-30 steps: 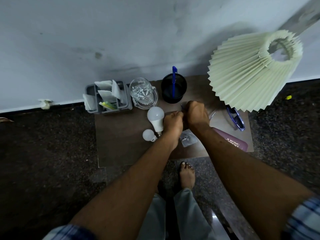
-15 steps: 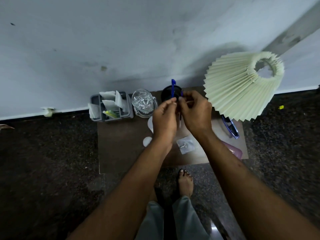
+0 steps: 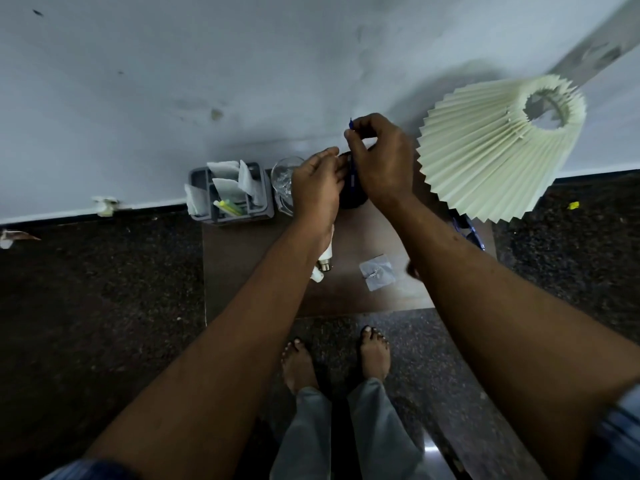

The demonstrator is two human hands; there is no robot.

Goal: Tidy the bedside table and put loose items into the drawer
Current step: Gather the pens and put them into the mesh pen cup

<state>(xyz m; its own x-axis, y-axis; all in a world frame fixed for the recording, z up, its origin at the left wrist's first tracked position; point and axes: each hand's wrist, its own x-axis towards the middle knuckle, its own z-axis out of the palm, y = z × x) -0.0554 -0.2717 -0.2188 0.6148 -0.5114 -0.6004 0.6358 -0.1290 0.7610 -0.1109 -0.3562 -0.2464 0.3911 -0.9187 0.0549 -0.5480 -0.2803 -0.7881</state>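
My right hand (image 3: 379, 161) is shut on a blue pen (image 3: 353, 177), holding it upright over the black cup (image 3: 354, 201) at the back of the brown bedside table (image 3: 249, 271). The pen's top pokes out above my fingers. My left hand (image 3: 317, 190) is beside it, fingertips at the cup's rim next to the pen; its grip is hidden. A white light bulb (image 3: 325, 259) lies under my left wrist, mostly covered. A small clear packet (image 3: 376, 271) lies flat on the table between my forearms.
A grey organiser (image 3: 265, 206) with papers and a yellow marker stands at the back left, a glass jug (image 3: 282, 178) next to it. A pleated cream lampshade (image 3: 491, 150) overhangs the right side, blue sunglasses (image 3: 471, 232) under it. My bare feet are at the table's front edge.
Both hands rose from the table's middle to the black cup at the back. The right hand has lifted higher, with the blue pen in it.
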